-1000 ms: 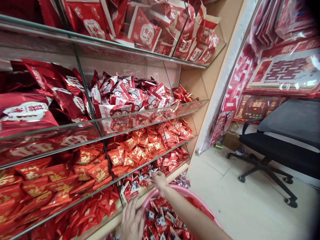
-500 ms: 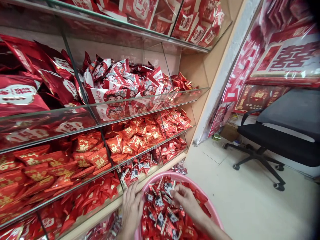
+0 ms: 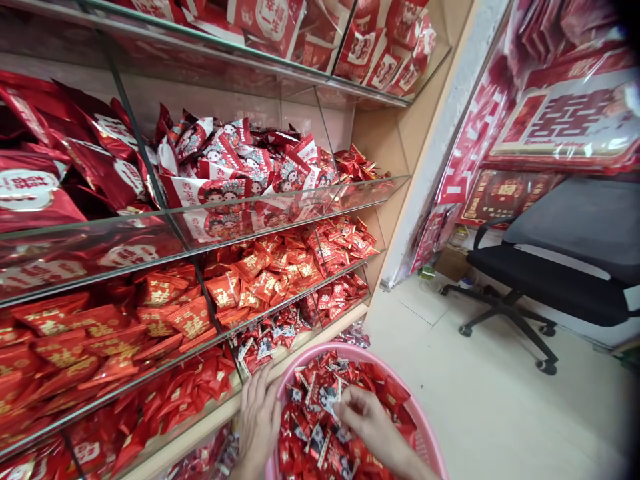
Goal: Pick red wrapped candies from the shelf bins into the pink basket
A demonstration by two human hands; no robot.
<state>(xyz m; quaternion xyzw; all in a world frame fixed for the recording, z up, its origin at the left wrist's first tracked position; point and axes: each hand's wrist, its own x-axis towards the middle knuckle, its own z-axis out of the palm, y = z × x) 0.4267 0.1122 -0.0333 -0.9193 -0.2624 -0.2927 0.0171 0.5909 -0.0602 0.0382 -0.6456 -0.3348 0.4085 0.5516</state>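
A pink plastic basket (image 3: 431,430) full of small red candy packets (image 3: 305,437) stands at the lower middle, against the shelf front. My right hand (image 3: 369,419) is inside it over the heap, thumb and fingers pinched at a red-and-white candy packet (image 3: 327,397) printed with black-and-white figures. My left hand (image 3: 259,412) lies with fingers stretched out on the wooden shelf edge (image 3: 295,360), beside the basket's left rim, holding nothing. Similar printed packets (image 3: 267,343) fill the lowest compartment just beyond its fingertips.
Glass-divided shelves (image 3: 280,235) hold heaps of red and orange wrapped packets on the left. A black office chair (image 3: 540,273) stands on the pale tiled floor (image 3: 493,413) at right. Red-and-white packaged goods (image 3: 565,117) hang on the wall behind it. Bagged packets lie under the bottom shelf.
My right hand has shifted slightly down and left over the heap, fingers still pinched. My left hand has barely moved. The view has turned a little to the right.
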